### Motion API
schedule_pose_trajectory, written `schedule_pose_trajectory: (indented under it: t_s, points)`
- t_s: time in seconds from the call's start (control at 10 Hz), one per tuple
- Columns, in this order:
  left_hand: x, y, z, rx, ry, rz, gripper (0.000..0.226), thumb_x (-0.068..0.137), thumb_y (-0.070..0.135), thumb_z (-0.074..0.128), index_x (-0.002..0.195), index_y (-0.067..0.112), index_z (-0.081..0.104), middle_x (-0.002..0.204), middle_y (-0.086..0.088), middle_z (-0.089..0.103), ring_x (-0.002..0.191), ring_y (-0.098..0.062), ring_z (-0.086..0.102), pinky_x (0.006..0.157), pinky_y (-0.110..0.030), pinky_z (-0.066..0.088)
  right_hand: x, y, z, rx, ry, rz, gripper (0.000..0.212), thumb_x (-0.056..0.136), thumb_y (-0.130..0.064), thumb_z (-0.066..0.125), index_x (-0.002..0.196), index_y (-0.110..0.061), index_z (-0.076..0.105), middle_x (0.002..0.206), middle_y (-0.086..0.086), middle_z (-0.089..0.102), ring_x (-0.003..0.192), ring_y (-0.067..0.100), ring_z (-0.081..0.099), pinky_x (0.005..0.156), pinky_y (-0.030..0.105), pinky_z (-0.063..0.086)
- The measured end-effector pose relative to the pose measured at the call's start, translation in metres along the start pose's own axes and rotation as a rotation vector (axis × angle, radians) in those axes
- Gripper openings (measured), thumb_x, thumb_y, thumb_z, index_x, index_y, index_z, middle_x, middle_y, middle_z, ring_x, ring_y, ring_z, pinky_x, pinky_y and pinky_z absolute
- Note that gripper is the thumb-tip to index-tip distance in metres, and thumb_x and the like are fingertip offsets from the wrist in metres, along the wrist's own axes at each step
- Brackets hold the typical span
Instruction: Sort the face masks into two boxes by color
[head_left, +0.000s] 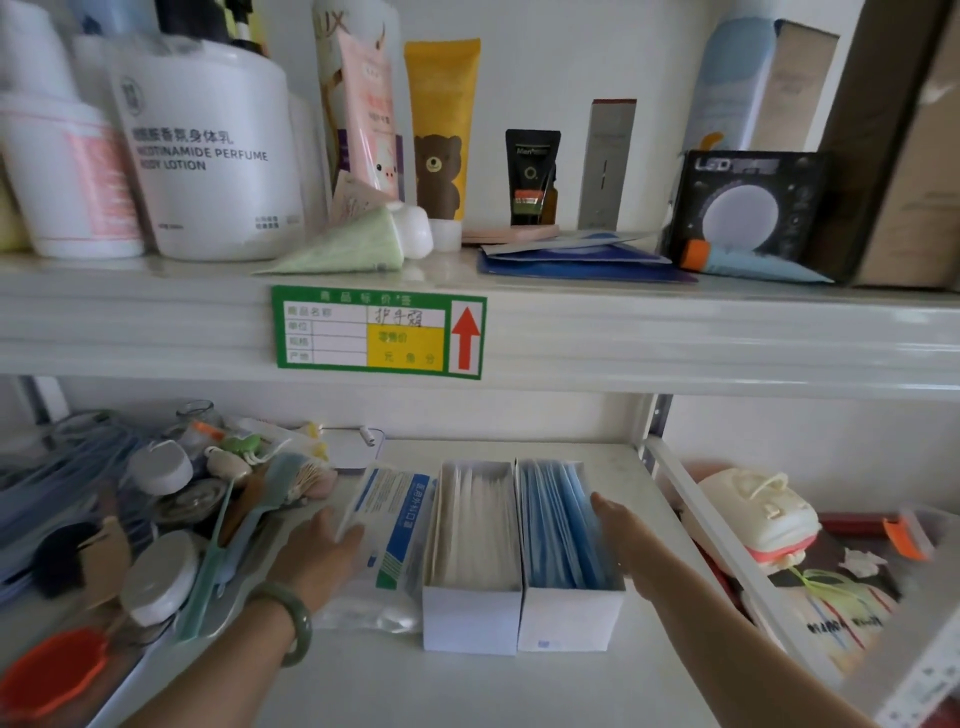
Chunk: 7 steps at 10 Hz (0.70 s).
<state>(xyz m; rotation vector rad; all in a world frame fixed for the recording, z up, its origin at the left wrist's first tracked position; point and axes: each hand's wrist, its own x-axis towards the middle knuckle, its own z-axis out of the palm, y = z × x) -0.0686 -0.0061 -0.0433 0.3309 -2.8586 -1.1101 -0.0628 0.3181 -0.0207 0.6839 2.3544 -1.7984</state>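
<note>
Head camera view, looking down into a white shelving unit. On the lower shelf (467, 691) two open white cardboard boxes stand side by side, touching. The left box (470, 618) holds white face masks (472, 525) packed on edge; the right box (569, 618) holds blue face masks (558, 525) packed the same way. The right hand (623, 535) lies along the right box's far side, fingers straight and flat against the blue masks, grasping nothing. The left hand (317, 556), with a green bangle (291, 618) on its wrist, meets the left edge of a clear plastic mask packet (384, 535) lying just left of the boxes; blur hides whether it grasps or only touches it. A tray of small clutter (171, 519) sits further left. On the upper shelf stand a body lotion tub (208, 150) and a yellow bear tube (441, 130), above a green price label (379, 332).
</note>
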Motion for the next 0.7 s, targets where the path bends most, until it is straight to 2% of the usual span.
schedule_pose_trajectory:
  t_s: [0.1,0.2,0.3,0.4,0.5,0.6,0.7]
  points:
    - [-0.006,0.003,-0.001,-0.055,-0.097,-0.077,0.045,0.095,0.035,0.048,0.133,0.011,0.047,0.124,-0.012,0.060,0.110,-0.029,0.059,0.093,-0.038,0.048,-0.003,0.004,0.001,-0.074,-0.018,0.001,0.048,0.097,-0.039,0.042,0.135,-0.009,0.043,0.120,0.013,0.054,0.115,0.029,0.053,0.101,0.040,0.043]
    - [-0.009,0.002,0.000,-0.002,-0.176,-0.105,0.063,0.092,0.034,0.053,0.146,0.011,0.029,0.143,-0.018,0.043,0.128,-0.035,0.045,0.103,-0.041,0.038,-0.004,0.011,0.005,-0.113,-0.072,0.024,0.043,0.096,-0.036,0.047,0.128,-0.008,0.044,0.104,0.009,0.055,0.098,0.022,0.057,0.090,0.037,0.050]
    - [-0.014,0.005,-0.002,0.103,0.016,-0.033,0.044,0.088,0.043,0.052,0.125,0.019,0.051,0.111,-0.009,0.064,0.088,-0.022,0.064,0.071,-0.032,0.055,-0.010,0.012,0.003,-0.179,-0.074,-0.049,0.045,0.096,-0.037,0.046,0.131,-0.010,0.042,0.106,0.009,0.057,0.100,0.022,0.058,0.087,0.037,0.053]
    - [-0.023,0.014,-0.010,0.108,0.107,0.043,0.026,0.090,0.038,0.051,0.107,0.020,0.059,0.081,-0.001,0.066,0.056,-0.009,0.054,0.045,-0.021,0.046,-0.018,0.006,0.000,-0.206,-0.042,-0.080,0.057,0.096,-0.038,0.047,0.144,-0.015,0.027,0.123,0.012,0.053,0.093,0.019,0.056,0.071,0.031,0.053]
    - [-0.038,0.027,-0.021,0.157,0.108,0.155,0.027,0.090,0.025,0.059,0.116,0.025,0.054,0.100,0.005,0.065,0.065,-0.006,0.059,0.049,-0.016,0.045,-0.034,-0.003,-0.001,-0.359,0.085,-0.181,0.067,0.094,-0.040,0.050,0.148,-0.017,0.019,0.128,0.014,0.053,0.083,0.015,0.055,0.058,0.024,0.048]
    - [-0.046,0.030,-0.030,0.100,0.110,0.209,0.033,0.089,0.008,0.058,0.117,0.025,0.058,0.108,0.003,0.063,0.075,-0.007,0.060,0.059,-0.020,0.052,-0.056,-0.007,-0.001,-0.591,0.272,-0.383,0.050,0.090,-0.036,0.058,0.134,-0.016,0.044,0.122,0.009,0.058,0.098,0.018,0.057,0.079,0.028,0.051]
    - [-0.056,0.035,-0.043,-0.033,0.070,0.280,0.026,0.088,0.009,0.060,0.092,0.034,0.058,0.102,0.005,0.067,0.087,-0.010,0.063,0.075,-0.023,0.055,-0.086,-0.019,-0.002,-0.658,0.339,-0.518,0.027,0.093,-0.039,0.052,0.078,-0.019,0.060,0.075,-0.002,0.062,0.068,0.009,0.054,0.077,0.027,0.051]
